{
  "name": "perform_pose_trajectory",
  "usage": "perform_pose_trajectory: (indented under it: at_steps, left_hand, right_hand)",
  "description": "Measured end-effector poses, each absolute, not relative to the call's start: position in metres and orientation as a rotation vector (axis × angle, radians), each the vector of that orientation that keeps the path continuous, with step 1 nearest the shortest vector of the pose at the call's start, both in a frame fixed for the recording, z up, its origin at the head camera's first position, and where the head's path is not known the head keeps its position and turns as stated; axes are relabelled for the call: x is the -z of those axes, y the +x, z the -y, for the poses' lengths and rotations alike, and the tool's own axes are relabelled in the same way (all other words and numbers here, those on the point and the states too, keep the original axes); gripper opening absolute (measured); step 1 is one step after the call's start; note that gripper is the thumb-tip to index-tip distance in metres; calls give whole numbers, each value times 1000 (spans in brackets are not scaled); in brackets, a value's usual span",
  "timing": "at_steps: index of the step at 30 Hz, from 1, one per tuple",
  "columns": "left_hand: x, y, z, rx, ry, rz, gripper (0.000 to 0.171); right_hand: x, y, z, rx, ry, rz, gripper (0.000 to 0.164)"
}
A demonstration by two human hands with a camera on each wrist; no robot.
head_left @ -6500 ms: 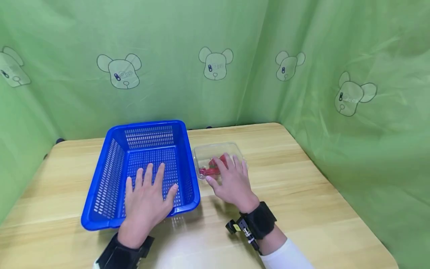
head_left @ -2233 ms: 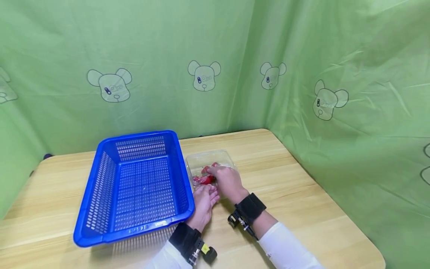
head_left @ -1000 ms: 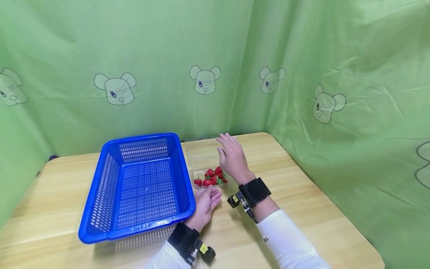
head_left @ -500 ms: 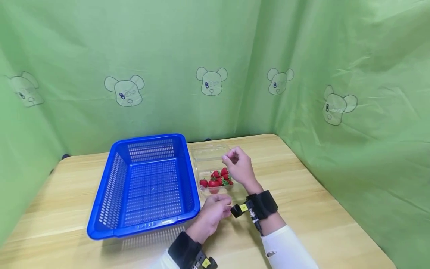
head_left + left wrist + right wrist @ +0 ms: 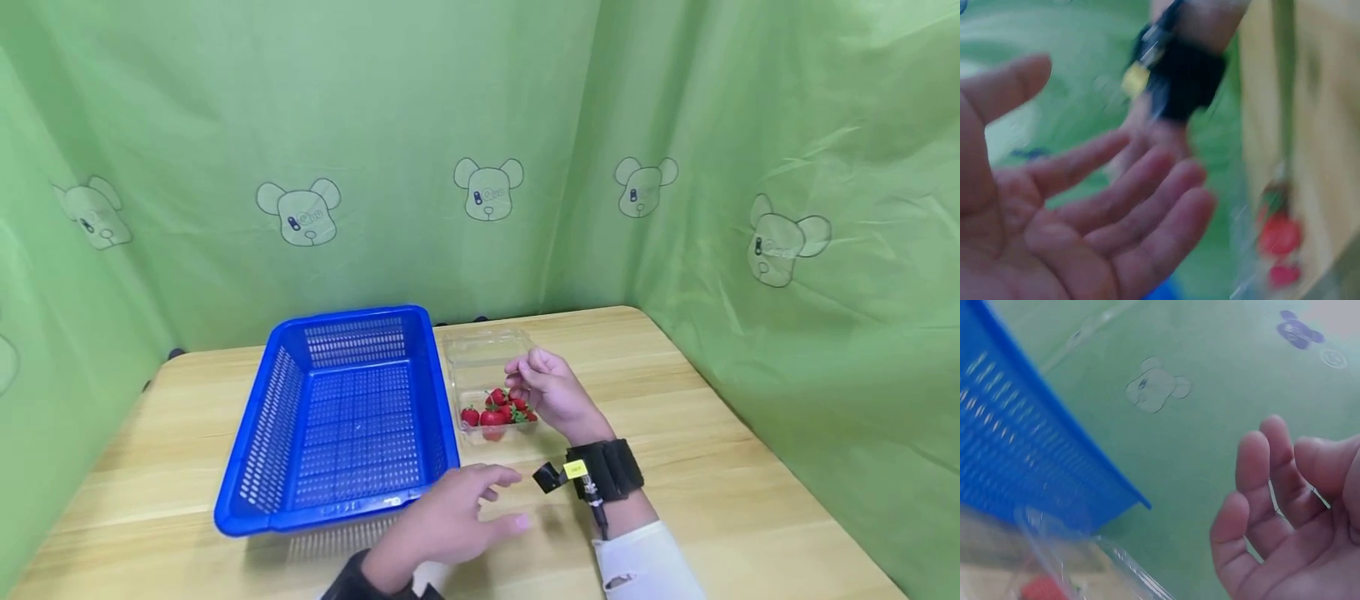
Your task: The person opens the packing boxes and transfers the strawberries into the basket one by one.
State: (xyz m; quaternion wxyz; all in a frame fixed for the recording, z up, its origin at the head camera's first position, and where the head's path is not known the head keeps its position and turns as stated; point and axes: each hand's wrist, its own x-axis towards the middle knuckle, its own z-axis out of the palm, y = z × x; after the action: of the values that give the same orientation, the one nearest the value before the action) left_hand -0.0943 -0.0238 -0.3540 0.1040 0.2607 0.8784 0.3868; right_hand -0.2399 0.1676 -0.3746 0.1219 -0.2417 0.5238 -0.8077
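Note:
Several red strawberries (image 5: 492,417) with green leaves sit in the front part of a clear plastic clamshell box (image 5: 459,403). Its lid (image 5: 486,353) is folded back towards the curtain. Over the right side of the box hovers my right hand (image 5: 553,392), fingers loosely curled; the right wrist view shows nothing in its palm. Nearer the front, my left hand (image 5: 453,517) is in the air by the basket's front right corner. Its fingers are spread and relaxed, and the blurred left wrist view shows the palm holding nothing.
A big blue plastic basket (image 5: 337,507) with slotted walls stands directly left of the box. Both are on a light wooden table (image 5: 697,467). A green curtain (image 5: 390,117) printed with bear heads closes off the back and sides.
The box's lid, earlier down over the strawberries, has swung back. My right hand has lowered from beside the lid to above the strawberries. My left hand has left the box's front edge, drawing nearer me.

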Motion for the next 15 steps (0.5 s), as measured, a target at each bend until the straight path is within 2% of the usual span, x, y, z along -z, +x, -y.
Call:
perform_pose_trajectory:
  at_steps: [5,9,12,15]
  left_hand:
    - [331,-90,76,-1189,882,-2601,50]
    - [316,-92,122,-1331,819,-2668,46]
    - [310,-91,154,-1415,740,-2778,42]
    - [308,-87,182,-1478,665,-2884,41]
  right_hand:
    - [377,-240,-180,2316,-737,-1142,30]
    - [377,-244,-188,2144,-804,-1004,31]
    - [380,-248,-192,1945,-992,-1028,29]
    - [386,-255,-192,1793,-1307,-996,31]
